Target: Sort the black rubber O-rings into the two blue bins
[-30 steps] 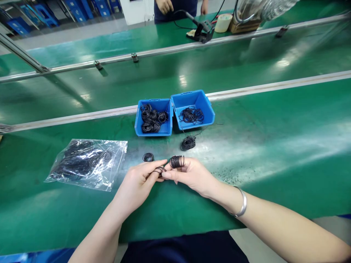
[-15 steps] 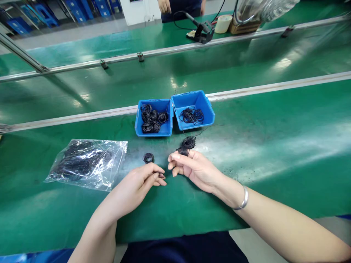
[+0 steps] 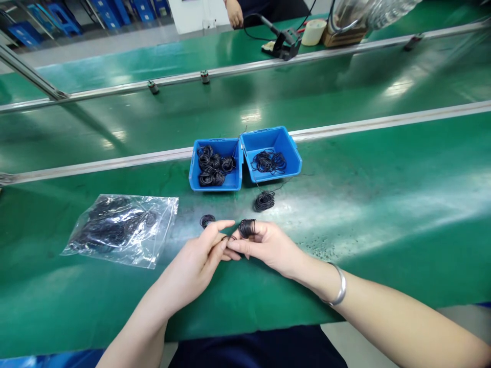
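Left fingers (image 3: 215, 257) and right fingers (image 3: 248, 248) pinch thin rings (image 3: 230, 238) — black ring stack (image 3: 246, 228) rides right index, axis 9-to-3 o'clock

Right hand (image 3: 268, 248) — back against left hand (image 3: 199, 258); small cylinders (image 3: 204, 77) — shifted right.

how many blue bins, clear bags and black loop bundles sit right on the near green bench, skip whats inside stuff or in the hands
blue bins: 2
clear plastic bag: 1
black loop bundles: 2
total: 5
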`<state>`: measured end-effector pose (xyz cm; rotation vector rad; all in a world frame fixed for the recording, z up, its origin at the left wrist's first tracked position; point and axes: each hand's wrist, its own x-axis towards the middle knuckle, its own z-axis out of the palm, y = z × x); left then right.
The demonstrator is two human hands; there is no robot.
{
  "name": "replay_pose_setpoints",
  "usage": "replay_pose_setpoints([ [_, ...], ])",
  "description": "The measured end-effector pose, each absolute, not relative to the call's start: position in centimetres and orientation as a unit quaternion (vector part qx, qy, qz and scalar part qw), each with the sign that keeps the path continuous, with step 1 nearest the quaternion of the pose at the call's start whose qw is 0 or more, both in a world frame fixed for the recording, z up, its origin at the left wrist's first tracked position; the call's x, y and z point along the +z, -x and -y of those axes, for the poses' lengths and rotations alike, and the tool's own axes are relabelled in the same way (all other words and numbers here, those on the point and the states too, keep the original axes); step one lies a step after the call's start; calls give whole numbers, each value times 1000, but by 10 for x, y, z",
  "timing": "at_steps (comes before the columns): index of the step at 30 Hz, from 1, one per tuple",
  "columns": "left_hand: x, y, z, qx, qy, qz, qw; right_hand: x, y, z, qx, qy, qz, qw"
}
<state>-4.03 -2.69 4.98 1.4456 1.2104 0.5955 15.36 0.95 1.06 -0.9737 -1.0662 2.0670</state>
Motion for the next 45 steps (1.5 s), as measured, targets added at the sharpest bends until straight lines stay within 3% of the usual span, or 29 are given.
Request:
replay_pose_setpoints([
  [2, 55, 50, 23, 329, -599, -541, 489, 13, -157, -14, 785, 359, 370, 343],
  [5, 56, 67, 15, 398, -590, -631, 308, 17, -163, -21, 802, 339, 307, 384],
  [10, 34, 71, 4, 187, -713, -658, 156, 18, -163, -21, 832, 317, 279, 360],
  [18, 37, 62, -6, 74, -697, -678, 224, 9, -162, -18, 827, 328, 333, 312],
  [25, 58, 41, -26, -128, -744, -644, 121, 4, -162, -19, 829, 326, 336, 306],
  [29, 66, 26, -41, -173, -761, -616, 108, 4, -162, -20, 829, 324, 340, 305],
  [38, 60, 36, -34, -128, -779, -605, 102, 6, -161, -19, 828, 329, 331, 310],
  [45, 54, 46, -26, -56, -778, -604, 162, 5, -162, -20, 829, 334, 328, 307],
])
